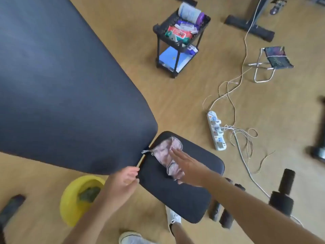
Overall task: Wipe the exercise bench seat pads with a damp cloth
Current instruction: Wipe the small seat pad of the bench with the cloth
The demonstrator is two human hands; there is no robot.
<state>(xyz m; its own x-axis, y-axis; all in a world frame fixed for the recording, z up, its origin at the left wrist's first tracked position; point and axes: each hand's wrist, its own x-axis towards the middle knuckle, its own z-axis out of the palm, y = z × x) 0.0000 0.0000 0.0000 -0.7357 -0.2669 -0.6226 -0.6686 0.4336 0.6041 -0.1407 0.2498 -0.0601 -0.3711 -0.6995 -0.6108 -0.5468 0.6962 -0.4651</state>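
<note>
A small dark seat pad point(197, 164) lies at the lower middle, below the big dark back pad point(61, 81) that fills the upper left. A pink and white cloth point(163, 152) is spread on the seat pad's upper left part. My right hand point(186, 164) lies flat on the cloth, fingers straight and together, pressing it to the pad. My left hand point(123, 182) rests at the seat pad's left edge, fingers curled against the rim where the two pads meet.
A yellow basin point(70, 205) with a dark green rag stands on the wooden floor at lower left. A black rack point(175, 37) of supplies, a power strip point(216, 131) with loose cables, a folding stool point(270, 62) and foam rollers point(283, 192) lie to the right. My shoes point(174, 219) are under the seat.
</note>
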